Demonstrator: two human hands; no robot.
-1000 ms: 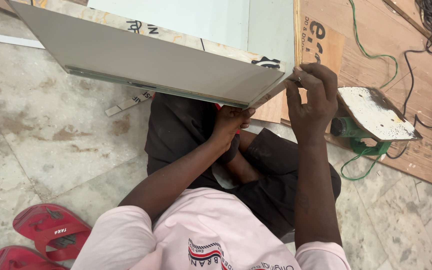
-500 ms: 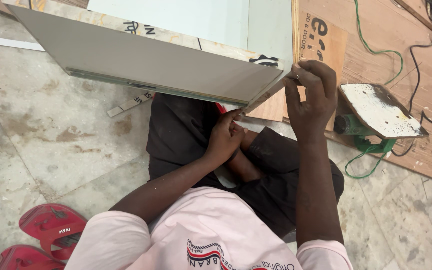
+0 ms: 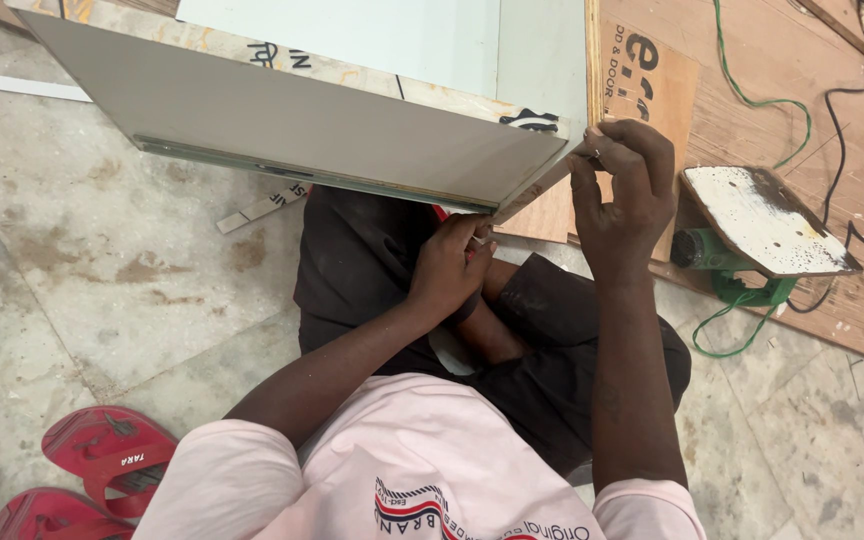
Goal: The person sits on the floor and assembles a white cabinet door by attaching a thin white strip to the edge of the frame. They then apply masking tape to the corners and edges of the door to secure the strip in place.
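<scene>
- You are sitting cross-legged on the stone floor (image 3: 92,260), looking down over your pink shirt and dark trousers at a grey laminated board (image 3: 342,125) that is tilting across your lap.
- Your right hand (image 3: 624,190) is reaching up to the board's near right corner, with its fingers curling shut and pinching the thin edge strip (image 3: 537,188) that is running down that corner.
- Your left hand (image 3: 452,265) is sitting lower, just under the bottom end of the same corner, with its fingers closing around the end of the strip; a small reddish thing is showing just beside it, but you cannot tell what it is.
- The board is leaning with its far side resting toward a sheet of brown plywood (image 3: 802,100) that is lying on the floor to your right.
- A green power tool (image 3: 727,265) with a scuffed white base plate (image 3: 767,222) is lying on that plywood, near your right forearm, with a green cable (image 3: 752,90) and a black cable (image 3: 857,240) trailing around it.
- A pair of red sandals (image 3: 102,455) is lying on the floor beside your left elbow.
</scene>
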